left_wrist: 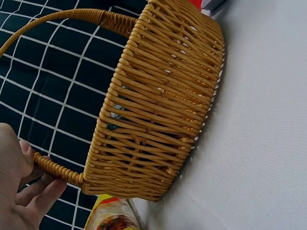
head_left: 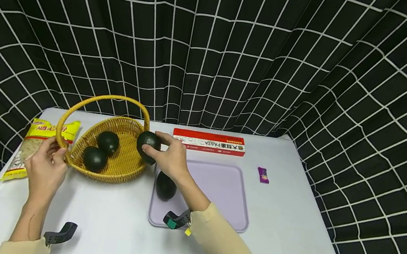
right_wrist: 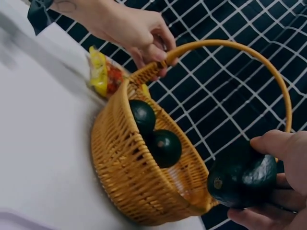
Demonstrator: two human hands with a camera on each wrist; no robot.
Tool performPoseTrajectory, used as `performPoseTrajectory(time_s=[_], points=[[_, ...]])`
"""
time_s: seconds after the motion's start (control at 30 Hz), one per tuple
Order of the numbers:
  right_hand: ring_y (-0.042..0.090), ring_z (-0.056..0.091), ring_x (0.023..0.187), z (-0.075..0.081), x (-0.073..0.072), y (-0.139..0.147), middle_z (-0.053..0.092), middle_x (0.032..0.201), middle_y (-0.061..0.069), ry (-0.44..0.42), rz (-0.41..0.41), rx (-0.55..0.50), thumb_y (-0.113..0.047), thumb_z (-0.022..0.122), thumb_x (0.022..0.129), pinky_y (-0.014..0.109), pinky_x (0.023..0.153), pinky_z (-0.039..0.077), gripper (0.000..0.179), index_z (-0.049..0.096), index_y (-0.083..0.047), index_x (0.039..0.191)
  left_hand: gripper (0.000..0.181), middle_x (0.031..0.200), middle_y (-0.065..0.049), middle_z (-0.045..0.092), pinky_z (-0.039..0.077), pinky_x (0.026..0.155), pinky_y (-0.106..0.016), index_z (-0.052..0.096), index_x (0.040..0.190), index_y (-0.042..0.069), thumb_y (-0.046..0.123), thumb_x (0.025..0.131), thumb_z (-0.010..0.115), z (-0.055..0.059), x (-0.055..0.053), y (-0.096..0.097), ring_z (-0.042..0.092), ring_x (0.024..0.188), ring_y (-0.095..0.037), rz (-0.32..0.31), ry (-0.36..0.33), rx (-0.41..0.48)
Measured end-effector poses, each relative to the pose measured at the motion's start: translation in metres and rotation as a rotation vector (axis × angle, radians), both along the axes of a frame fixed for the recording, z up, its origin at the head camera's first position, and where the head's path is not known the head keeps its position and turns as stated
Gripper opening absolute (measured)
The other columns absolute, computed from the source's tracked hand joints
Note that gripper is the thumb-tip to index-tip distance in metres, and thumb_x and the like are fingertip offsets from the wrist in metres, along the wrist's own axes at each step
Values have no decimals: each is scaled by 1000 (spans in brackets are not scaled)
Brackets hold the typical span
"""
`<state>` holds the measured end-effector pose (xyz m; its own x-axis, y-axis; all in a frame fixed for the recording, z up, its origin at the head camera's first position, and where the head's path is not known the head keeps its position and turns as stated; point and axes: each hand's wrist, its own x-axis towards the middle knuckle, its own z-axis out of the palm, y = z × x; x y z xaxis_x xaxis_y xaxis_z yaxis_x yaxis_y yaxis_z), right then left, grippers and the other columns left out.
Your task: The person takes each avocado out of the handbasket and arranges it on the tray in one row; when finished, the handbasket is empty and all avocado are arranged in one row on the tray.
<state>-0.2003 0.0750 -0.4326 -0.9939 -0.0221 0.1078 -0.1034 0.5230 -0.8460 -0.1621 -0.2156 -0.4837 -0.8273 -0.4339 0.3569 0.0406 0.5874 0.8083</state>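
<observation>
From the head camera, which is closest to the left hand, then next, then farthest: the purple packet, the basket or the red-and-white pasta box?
From the left hand:
1. Basket: its handle is in the fingers.
2. Pasta box: back middle of the table.
3. Purple packet: right side.

A yellow bag (head_left: 24, 151) lay at lower left, a red-and-white pasta box (head_left: 209, 142) near centre, a purple packet (head_left: 263, 175) right of centre, below a black gridded curtain (head_left: 231, 36).
</observation>
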Motion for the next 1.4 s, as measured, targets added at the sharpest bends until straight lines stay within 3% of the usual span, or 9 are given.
performPoseTrajectory(time_s=[0.13, 0.3, 0.37, 0.43, 0.57, 0.63, 0.83, 1.07, 1.4], points=[[24, 65, 127, 0, 2, 8, 75, 129, 6, -8, -8, -8, -33, 84, 87, 44, 107, 52, 55, 70, -13, 137, 37, 129, -25, 71, 40, 99, -6, 61, 141, 0, 8, 105, 56, -1, 2, -1, 68, 120, -42, -2, -17, 8], [24, 67, 121, 0, 6, 23, 76, 126, 5, -8, -24, -45, -32, 85, 86, 46, 104, 53, 56, 70, -13, 136, 36, 126, -26, 72, 40, 94, -2, 62, 139, -1, 6, 104, 57, -2, 2, -1, 69, 117, -41, 4, 4, 11], [24, 67, 119, -1, 7, 32, 77, 123, 6, -1, -50, -61, -31, 86, 85, 48, 104, 52, 54, 72, -13, 134, 36, 125, -24, 73, 39, 91, -1, 63, 138, -1, 6, 103, 58, -2, 2, -1, 71, 116, -28, 10, 13, 7], [24, 68, 120, -2, 8, 40, 78, 121, 7, 6, -80, -77, -29, 87, 84, 49, 106, 50, 52, 73, -14, 132, 35, 124, -24, 73, 37, 89, 0, 64, 136, -1, 5, 102, 58, -3, 1, -2, 70, 110, -5, 13, 29, 5], [24, 68, 122, -7, 9, 55, 78, 120, 9, 12, -121, -104, -27, 88, 83, 49, 110, 47, 52, 74, -12, 130, 34, 120, -26, 74, 38, 85, 3, 66, 133, -3, 2, 101, 58, -2, 0, -3, 48, 94, 28, 14, 72, 8], [25, 68, 122, -9, 10, 62, 78, 120, 10, 13, -135, -118, -26, 88, 83, 51, 112, 46, 52, 74, -11, 130, 33, 119, -27, 74, 37, 84, 3, 66, 132, -3, 1, 100, 57, -2, 0, -4, 46, 92, 29, 11, 80, 11], [26, 67, 124, -12, 16, 79, 78, 120, 10, 0, -175, -134, -26, 88, 82, 57, 111, 46, 52, 74, -12, 130, 34, 122, -25, 73, 39, 86, 3, 65, 134, -2, 3, 102, 57, -3, 2, -3, 62, 103, 11, 0, 48, 4], [25, 68, 122, -22, 28, 100, 78, 118, 10, -15, -220, -102, -25, 88, 82, 50, 112, 44, 49, 76, -14, 128, 33, 120, -26, 74, 39, 87, 3, 66, 132, -4, 0, 100, 57, -5, 0, -2, 46, 93, 28, -17, 74, 19], [29, 67, 126, -45, 42, 119, 77, 122, 12, -64, -267, -58, -26, 89, 82, 53, 116, 42, 52, 74, -12, 129, 34, 119, -26, 74, 38, 87, 3, 66, 133, -3, 0, 100, 58, -3, -2, -3, 45, 94, 28, -17, 70, 2]])
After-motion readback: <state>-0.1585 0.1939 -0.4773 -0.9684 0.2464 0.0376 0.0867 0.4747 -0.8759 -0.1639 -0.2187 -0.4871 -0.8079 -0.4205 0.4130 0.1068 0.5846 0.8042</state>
